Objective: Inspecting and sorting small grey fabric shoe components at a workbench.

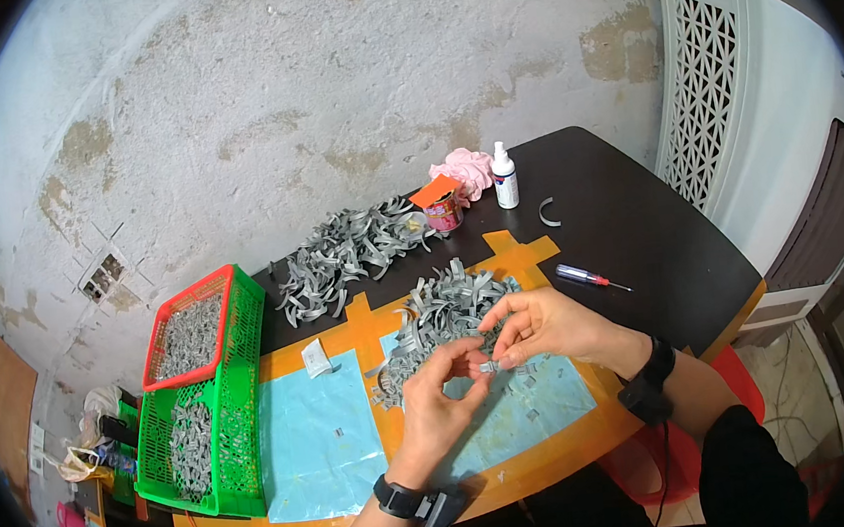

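Over the blue sheet (564,392), my two hands meet at one small grey piece (489,366). My right hand (553,327) pinches it between thumb and fingers. My left hand (438,393) is closed around its other side, with curled fingertips touching it; exactly how they grip is partly hidden. Just beyond my fingers rises a heap of curved grey strips (450,301). A few tiny grey bits (533,415) lie on the sheet beside my right hand.
More grey strips (341,255) are piled at the back of the black table. Left stand a green basket (245,419) and a red-rimmed basket (237,310) of small grey pieces. A screwdriver (584,274), white spray bottle (505,178), red can (445,213) and pink cloth (469,171) lie right and behind.
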The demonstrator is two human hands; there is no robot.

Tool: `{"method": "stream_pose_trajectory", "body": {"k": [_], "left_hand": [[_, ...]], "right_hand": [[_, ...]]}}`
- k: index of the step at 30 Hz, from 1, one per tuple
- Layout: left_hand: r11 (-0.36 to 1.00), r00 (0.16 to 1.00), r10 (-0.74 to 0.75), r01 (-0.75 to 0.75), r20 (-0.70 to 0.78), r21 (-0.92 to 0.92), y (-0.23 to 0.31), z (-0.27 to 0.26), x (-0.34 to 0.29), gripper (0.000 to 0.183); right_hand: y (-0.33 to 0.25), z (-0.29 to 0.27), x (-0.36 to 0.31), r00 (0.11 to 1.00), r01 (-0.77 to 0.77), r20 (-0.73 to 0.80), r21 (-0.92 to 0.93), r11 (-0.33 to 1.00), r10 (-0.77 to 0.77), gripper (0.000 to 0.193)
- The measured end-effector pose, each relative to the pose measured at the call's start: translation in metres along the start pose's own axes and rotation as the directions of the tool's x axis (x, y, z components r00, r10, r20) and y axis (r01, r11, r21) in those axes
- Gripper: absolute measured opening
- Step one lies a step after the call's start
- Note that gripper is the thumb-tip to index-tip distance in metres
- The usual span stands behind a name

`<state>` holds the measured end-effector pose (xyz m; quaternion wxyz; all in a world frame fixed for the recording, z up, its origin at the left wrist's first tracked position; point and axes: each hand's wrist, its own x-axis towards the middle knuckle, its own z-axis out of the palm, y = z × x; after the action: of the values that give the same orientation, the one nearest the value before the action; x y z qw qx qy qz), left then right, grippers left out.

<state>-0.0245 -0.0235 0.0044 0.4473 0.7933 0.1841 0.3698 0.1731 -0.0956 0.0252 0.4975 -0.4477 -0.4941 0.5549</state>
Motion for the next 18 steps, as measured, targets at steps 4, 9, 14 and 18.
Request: {"method": "stream_pose_trajectory", "body": {"k": [4, 9, 14, 18], "left_hand": [[0.995, 0.999, 0.019, -0.023, 0.042, 0.093, 0.01, 0.003, 0.001, 0.039], [0.978, 0.999, -0.034, 0.037, 0.018, -0.205, -0.004, 0.006, 0.0, 0.032], [0.802, 0.922, -0.319, 0.386, 0.219, -0.456, -0.016, 0.0, 0.001, 0.023], [0.802, 0.92, -0.338, 0.392, 0.2, -0.45, -0.016, -0.002, 0.003, 0.017]], "right_hand": [[0.01, -0.001, 0.003, 0.998, 0.046, 0.031, 0.001, 0.999, -0.046, 0.04], [0.01, 0.0, 0.004, 0.999, 0.034, -0.009, 0.001, 0.999, -0.034, 0.039], [0.013, -0.001, 0.004, 0.998, 0.066, 0.0, 0.014, 0.998, -0.066, 0.037], [0.013, -0.001, 0.003, 0.996, 0.087, -0.02, -0.109, 0.99, -0.09, 0.03]]}}
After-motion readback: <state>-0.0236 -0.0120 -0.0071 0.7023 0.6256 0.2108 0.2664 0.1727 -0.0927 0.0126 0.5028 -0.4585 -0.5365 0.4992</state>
